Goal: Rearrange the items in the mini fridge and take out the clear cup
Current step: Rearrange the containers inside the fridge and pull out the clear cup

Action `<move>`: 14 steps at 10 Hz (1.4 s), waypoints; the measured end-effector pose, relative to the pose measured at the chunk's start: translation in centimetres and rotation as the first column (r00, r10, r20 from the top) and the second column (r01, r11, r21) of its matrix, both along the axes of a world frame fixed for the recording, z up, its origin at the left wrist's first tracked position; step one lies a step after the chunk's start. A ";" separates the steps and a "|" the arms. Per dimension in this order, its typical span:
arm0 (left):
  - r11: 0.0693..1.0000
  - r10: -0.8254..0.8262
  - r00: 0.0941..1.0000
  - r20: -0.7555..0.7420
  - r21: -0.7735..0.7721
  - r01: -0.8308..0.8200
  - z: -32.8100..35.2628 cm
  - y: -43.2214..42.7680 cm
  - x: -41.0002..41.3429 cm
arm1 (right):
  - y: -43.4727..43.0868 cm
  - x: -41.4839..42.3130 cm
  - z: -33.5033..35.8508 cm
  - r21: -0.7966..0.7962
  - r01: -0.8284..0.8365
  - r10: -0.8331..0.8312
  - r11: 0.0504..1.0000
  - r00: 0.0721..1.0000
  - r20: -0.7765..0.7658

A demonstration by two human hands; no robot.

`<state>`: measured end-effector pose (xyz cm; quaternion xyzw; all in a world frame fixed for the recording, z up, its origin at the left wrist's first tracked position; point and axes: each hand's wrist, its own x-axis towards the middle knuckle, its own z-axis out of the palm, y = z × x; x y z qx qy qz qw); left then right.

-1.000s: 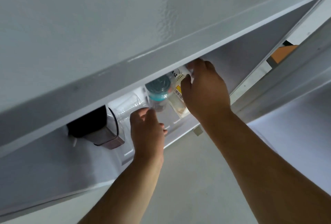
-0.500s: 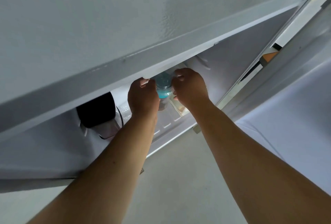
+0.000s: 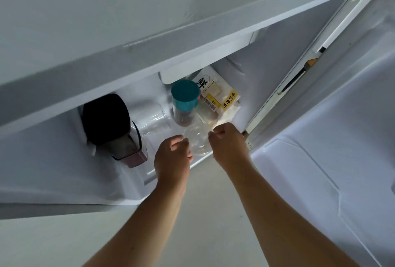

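Clear cup [image 3: 196, 138]: at the front edge of the mini fridge [image 3: 64, 170] floor, between the two hands. It seems to lie tilted, its round rim facing the camera and its long axis running back into the compartment toward the jar (the transparent wall makes the exact tilt hard to read).

Left hand [image 3: 172, 160]: fingers curled against the cup's left side, touching it; a hold on the cup, though how firm I cannot tell.

Right hand [image 3: 227, 144]: fingers folded in at the cup's right side, pinching its rim or wall.

Teal-lidded jar [image 3: 184, 102]: upright just behind the cup, dark contents in the lower part.

Bread packet [image 3: 218, 96]: lies flat to the right of the jar, long axis running from back-left to front-right, yellow label and barcode facing up.

Second clear container [image 3: 152, 118]: left of the jar, faint and hard to outline.

Black-topped container [image 3: 111, 123]: at the far left, leaning, well apart from the cup.

Fridge door [image 3: 342, 138]: open at the right.
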<state>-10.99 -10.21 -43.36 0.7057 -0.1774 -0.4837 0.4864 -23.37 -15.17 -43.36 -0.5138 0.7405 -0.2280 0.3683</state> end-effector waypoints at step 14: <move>0.983 0.118 0.946 -0.301 -0.100 -0.154 -2.6 -0.9 2.7 | 0.3 4.7 -0.7 0.053 -0.147 0.113 0.988 0.906 0.407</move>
